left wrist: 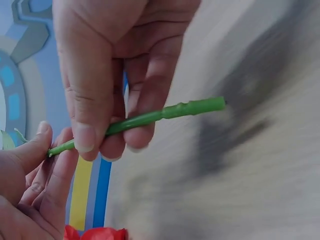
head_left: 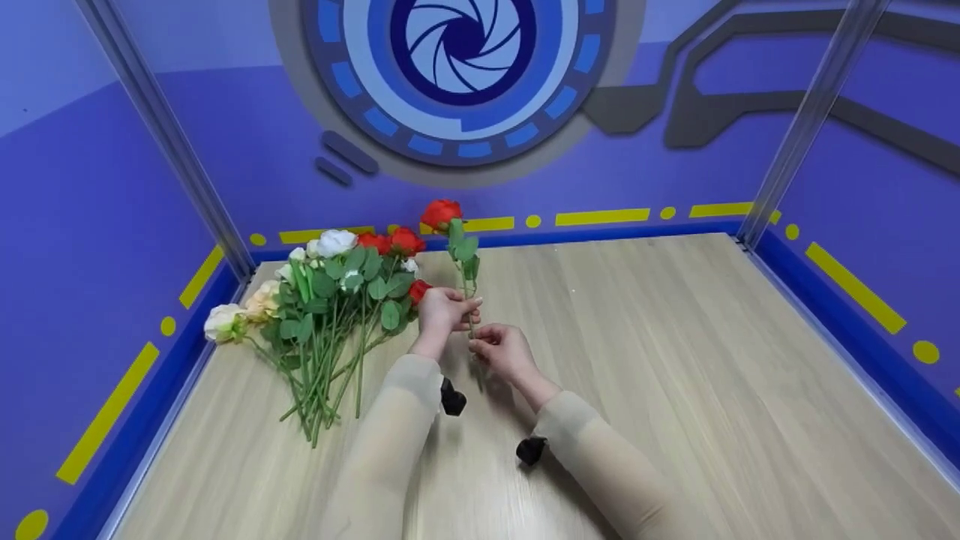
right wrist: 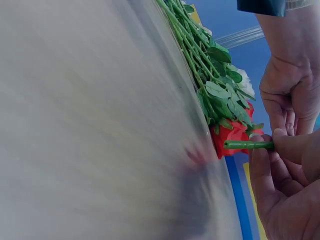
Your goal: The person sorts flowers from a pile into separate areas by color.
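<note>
A single red artificial rose [head_left: 442, 215] with green leaves stands raised off the table, its stem running down through both hands. My left hand [head_left: 444, 311] pinches the stem just under the leaves. Lower on the same stem, the right hand [head_left: 508, 351] pinches it between thumb and fingers. The cut stem end [left wrist: 195, 107] juts out past the right fingers in the left wrist view. In the right wrist view the stem tip [right wrist: 240, 144] points to the left from the right hand [right wrist: 292, 185], with the left hand [right wrist: 290, 90] behind.
Left of the hands lies a pile of artificial flowers: a white bloom [head_left: 335, 242], red roses [head_left: 406, 241], pale peach blooms [head_left: 262, 300] and green stems [head_left: 319, 390]. The wooden tabletop [head_left: 645, 360] is bounded by blue-purple walls [head_left: 525, 180]. Black wrist devices [head_left: 452, 397] sit at both cuffs.
</note>
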`<state>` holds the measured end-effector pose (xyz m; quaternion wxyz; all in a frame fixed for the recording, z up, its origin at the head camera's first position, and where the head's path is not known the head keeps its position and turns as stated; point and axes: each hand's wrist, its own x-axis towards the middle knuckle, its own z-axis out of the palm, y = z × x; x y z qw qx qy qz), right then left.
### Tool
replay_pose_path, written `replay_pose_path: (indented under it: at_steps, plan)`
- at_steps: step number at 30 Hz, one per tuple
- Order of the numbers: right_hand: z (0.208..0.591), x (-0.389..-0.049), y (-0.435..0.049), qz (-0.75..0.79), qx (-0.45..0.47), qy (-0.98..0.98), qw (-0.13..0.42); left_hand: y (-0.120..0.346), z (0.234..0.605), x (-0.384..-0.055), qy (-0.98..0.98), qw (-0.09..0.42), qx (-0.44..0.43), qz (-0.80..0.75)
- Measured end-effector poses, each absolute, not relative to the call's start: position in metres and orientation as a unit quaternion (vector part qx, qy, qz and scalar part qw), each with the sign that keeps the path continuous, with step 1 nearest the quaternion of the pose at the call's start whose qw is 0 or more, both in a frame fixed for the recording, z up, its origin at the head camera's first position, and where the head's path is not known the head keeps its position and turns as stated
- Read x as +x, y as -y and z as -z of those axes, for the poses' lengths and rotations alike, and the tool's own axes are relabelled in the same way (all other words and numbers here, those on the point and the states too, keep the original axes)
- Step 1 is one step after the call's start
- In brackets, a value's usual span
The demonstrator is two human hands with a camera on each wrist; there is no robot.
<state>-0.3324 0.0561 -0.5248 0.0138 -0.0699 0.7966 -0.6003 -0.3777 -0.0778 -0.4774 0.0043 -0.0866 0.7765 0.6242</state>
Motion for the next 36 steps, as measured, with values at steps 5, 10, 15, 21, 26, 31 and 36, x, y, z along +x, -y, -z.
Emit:
replay_pose_path:
  at_steps: [5, 10, 15, 21, 26, 31, 36]
  plan:
    - [0.526, -0.332, -0.065, 0.584, -0.066, -0.809, 0.007, 0.07, 0.478, -0.375, -0.764, 0.012, -0.072, -0.641]
    - [0.524, -0.333, -0.078, 0.582, -0.053, -0.812, 0.015, 0.072, 0.478, -0.37, -0.76, 0.027, -0.043, -0.647]
    - [0.52, -0.335, -0.1, 0.591, -0.035, -0.805, 0.031, 0.09, 0.481, -0.367, -0.803, 0.003, -0.047, -0.594]
    - [0.52, -0.334, -0.135, 0.655, 0.023, -0.752, 0.068, 0.134, 0.493, -0.364, -0.876, -0.074, -0.079, -0.471]
    - [0.525, -0.334, -0.18, 0.636, 0.035, -0.768, 0.061, 0.174, 0.504, -0.36, -0.911, -0.133, -0.118, -0.373]
    - [0.522, -0.335, -0.229, 0.564, 0.024, -0.824, 0.044, 0.201, 0.506, -0.358, -0.917, -0.132, -0.161, -0.34]
    - [0.517, -0.339, -0.273, 0.511, 0.022, -0.859, 0.017, 0.218, 0.504, -0.357, -0.922, -0.102, -0.175, -0.329]
